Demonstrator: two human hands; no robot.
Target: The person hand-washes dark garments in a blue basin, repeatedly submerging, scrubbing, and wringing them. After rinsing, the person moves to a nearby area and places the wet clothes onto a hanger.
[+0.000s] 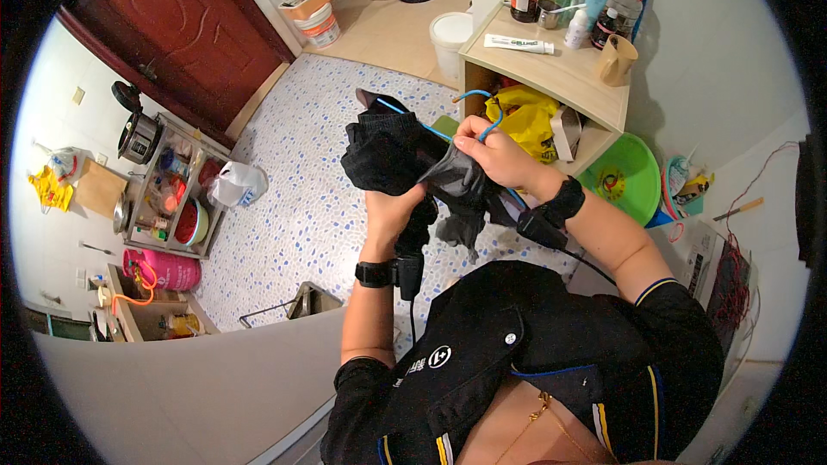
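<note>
Dark clothing hangs in front of my body, held up in both hands. My left hand grips a bunched black garment from below, with the thumb against the cloth. Stretched between the two hands is a thin grey cloth, pinched by the fingers of my right hand. That same hand also holds a blue clothes hanger, whose hook sticks up above the fingers. The hanger's arm runs left behind the black garment, and cloth hides part of it. Each wrist wears a black strap with a small device and cable.
A wooden cabinet with bottles and a toothpaste tube stands ahead right, with a green basin beside it. Left are a metal rack, a white plastic bag and a pink gas cylinder. A white bucket stands beyond.
</note>
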